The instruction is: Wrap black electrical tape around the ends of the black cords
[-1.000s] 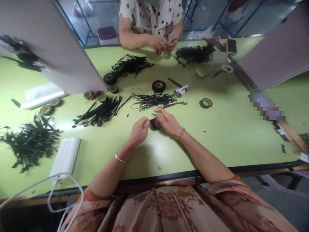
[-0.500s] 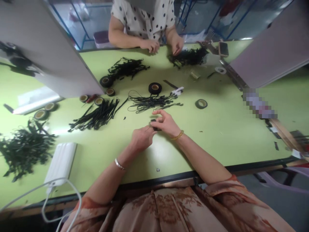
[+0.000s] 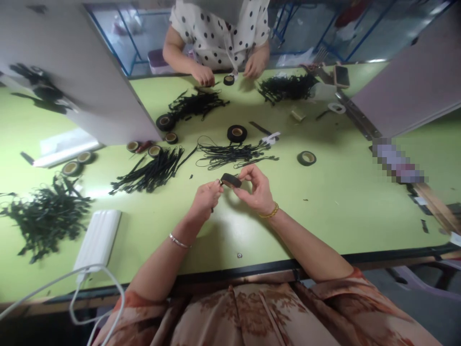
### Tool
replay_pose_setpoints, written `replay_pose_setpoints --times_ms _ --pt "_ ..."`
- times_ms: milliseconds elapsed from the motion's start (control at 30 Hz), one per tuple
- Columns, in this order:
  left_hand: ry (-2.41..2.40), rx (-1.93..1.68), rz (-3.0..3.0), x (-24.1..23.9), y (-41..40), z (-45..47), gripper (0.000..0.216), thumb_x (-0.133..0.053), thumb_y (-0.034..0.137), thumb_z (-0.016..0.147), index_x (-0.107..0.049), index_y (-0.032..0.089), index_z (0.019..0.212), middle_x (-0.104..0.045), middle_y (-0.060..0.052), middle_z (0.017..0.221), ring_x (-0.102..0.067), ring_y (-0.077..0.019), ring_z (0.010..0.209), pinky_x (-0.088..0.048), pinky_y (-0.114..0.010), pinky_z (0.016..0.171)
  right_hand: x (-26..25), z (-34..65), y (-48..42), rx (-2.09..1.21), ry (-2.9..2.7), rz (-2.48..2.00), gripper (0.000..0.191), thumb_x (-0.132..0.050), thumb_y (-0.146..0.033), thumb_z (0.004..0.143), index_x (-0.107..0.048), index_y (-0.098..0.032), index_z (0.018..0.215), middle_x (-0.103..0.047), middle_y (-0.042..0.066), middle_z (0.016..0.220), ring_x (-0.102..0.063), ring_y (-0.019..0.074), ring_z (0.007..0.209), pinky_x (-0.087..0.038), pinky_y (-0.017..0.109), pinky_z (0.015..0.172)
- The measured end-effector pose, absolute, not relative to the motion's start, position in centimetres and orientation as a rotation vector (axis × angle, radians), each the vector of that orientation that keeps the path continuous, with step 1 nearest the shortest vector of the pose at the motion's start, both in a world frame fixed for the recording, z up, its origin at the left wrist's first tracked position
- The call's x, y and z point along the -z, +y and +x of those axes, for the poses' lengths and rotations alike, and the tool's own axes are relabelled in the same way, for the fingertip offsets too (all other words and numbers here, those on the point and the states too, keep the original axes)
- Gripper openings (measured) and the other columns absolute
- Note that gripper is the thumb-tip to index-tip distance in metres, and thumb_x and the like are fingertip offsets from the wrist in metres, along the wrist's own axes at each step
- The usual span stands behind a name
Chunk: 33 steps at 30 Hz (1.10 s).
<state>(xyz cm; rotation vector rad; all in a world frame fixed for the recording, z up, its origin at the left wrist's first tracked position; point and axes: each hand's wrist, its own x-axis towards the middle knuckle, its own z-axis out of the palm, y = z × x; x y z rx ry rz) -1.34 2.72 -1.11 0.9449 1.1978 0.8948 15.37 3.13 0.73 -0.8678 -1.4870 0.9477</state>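
My right hand (image 3: 260, 192) grips a roll of black tape (image 3: 231, 180) between thumb and fingers, its flat side tilted. To its left, my left hand (image 3: 206, 199) is closed in a pinch at the roll's near edge. A thin black piece (image 3: 212, 210) pokes out below the left fingers; most of it is hidden in the hand. Just beyond both hands lies a spread of thin black looped cables (image 3: 230, 154). Another roll of black tape (image 3: 236, 133) lies flat behind these cables.
Bundled black straps (image 3: 149, 170) and a tangled dark heap (image 3: 46, 216) lie left, near a white power bank (image 3: 98, 240) with its cable. A tape roll (image 3: 307, 158) lies right. Across the green table, a co-worker's hands (image 3: 203, 75) are beside another tape roll (image 3: 228, 80).
My hands have drawn slightly apart, and the tape roll now shows clearly between them. The co-worker's hands have moved apart, with a tape roll now between them.
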Motion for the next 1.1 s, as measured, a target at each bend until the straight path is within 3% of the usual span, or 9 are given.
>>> replay_pose_setpoints --times_ms 100,267,400,567,733,800,900,967,1100 --pt "1.005 -0.955 0.677 0.9 2.9 -1.7 0.04 -0.06 0.054 0.083 -0.047 0.018 0.071 -0.018 0.013 0.047 -0.011 -0.0031 0.038 -0.012 -0.018 0.039 -0.1 15.1 3.1 -0.893 -1.659 -0.911 0.03 -0.065 -0.014 0.066 -0.05 -0.022 0.09 -0.056 0.0 0.082 -0.056 0.0157 0.073 -0.048 0.032 0.069" --pt "0.957 -0.95 0.81 0.6 2.8 -2.0 0.035 -0.068 0.047 0.08 -0.046 0.02 0.081 -0.025 0.013 0.048 -0.014 -0.003 0.039 -0.011 -0.017 0.039 0.5 15.7 3.8 -0.895 -1.747 -1.03 0.035 -0.065 -0.016 0.066 -0.046 -0.023 0.094 -0.064 0.0 0.079 -0.059 0.0172 0.072 -0.047 0.033 0.071" --pt "1.13 -0.948 1.198 1.4 2.9 -1.9 0.025 -0.057 0.042 0.087 -0.052 0.019 0.081 -0.042 0.007 0.056 -0.034 -0.006 0.048 -0.028 -0.019 0.048 0.3 16.4 4.1 -1.043 -1.745 -1.071 0.042 -0.069 -0.041 0.077 -0.045 -0.021 0.106 -0.062 -0.004 0.067 -0.051 0.0131 0.054 -0.039 0.028 0.056" --pt "1.364 -0.974 1.771 1.8 2.8 -1.7 0.02 -0.049 0.029 0.09 -0.059 0.018 0.077 -0.06 -0.002 0.078 -0.054 -0.0138 0.077 -0.044 -0.027 0.074 0.4 16.1 4.2 -1.149 -1.532 -1.234 0.058 -0.045 -0.067 0.089 -0.048 -0.018 0.12 -0.061 -0.002 0.064 -0.056 0.0147 0.058 -0.042 0.028 0.06" --pt "1.478 -0.777 2.027 0.9 2.2 -1.5 0.03 -0.039 0.03 0.096 -0.06 0.019 0.077 -0.059 -0.001 0.068 -0.051 -0.0135 0.064 -0.04 -0.026 0.065 -0.2 15.7 4.5 -1.37 -1.341 -1.313 0.074 -0.038 -0.079 0.084 -0.061 -0.016 0.114 -0.065 0.004 0.069 -0.057 0.015 0.058 -0.044 0.029 0.059" --pt "1.475 -0.675 2.118 0.5 1.9 -1.4 0.027 -0.045 0.033 0.093 -0.061 0.019 0.078 -0.06 -0.001 0.067 -0.052 -0.0139 0.063 -0.039 -0.026 0.062 -0.6 15.7 4.6 -1.455 -1.304 -1.32 0.075 -0.04 -0.08 0.082 -0.066 -0.014 0.105 -0.065 0.004 0.066 -0.056 0.0142 0.056 -0.045 0.029 0.06" --pt "1.424 -0.544 2.267 0.3 1.7 -1.1 0.019 -0.053 0.033 0.089 -0.065 0.019 0.084 -0.064 -0.003 0.071 -0.057 -0.0165 0.069 -0.037 -0.027 0.062 -1.0 15.8 4.8 -1.558 -1.221 -1.314 0.072 -0.046 -0.08 0.079 -0.07 -0.012 0.085 -0.062 0.005 0.059 -0.058 0.0145 0.059 -0.046 0.029 0.063" --pt "1.404 -0.486 2.325 0.2 1.6 -0.9 0.021 -0.051 0.033 0.091 -0.066 0.019 0.086 -0.066 -0.006 0.076 -0.059 -0.0183 0.073 -0.035 -0.027 0.062 -1.0 15.8 4.9 -1.605 -1.195 -1.283 0.062 -0.061 -0.073 0.073 -0.068 -0.012 0.083 -0.061 0.002 0.058 -0.055 0.0134 0.058 -0.044 0.028 0.06" --pt "1.397 -0.407 2.325 0.1 1.4 -0.5 0.025 -0.048 0.034 0.093 -0.065 0.018 0.085 -0.067 -0.009 0.08 -0.059 -0.0201 0.075 -0.031 -0.027 0.061 -0.6 15.6 4.6 -1.587 -1.22 -1.219 0.047 -0.084 -0.036 0.057 -0.059 -0.018 0.092 -0.053 -0.009 0.052 -0.047 0.0093 0.05 -0.037 0.024 0.054"
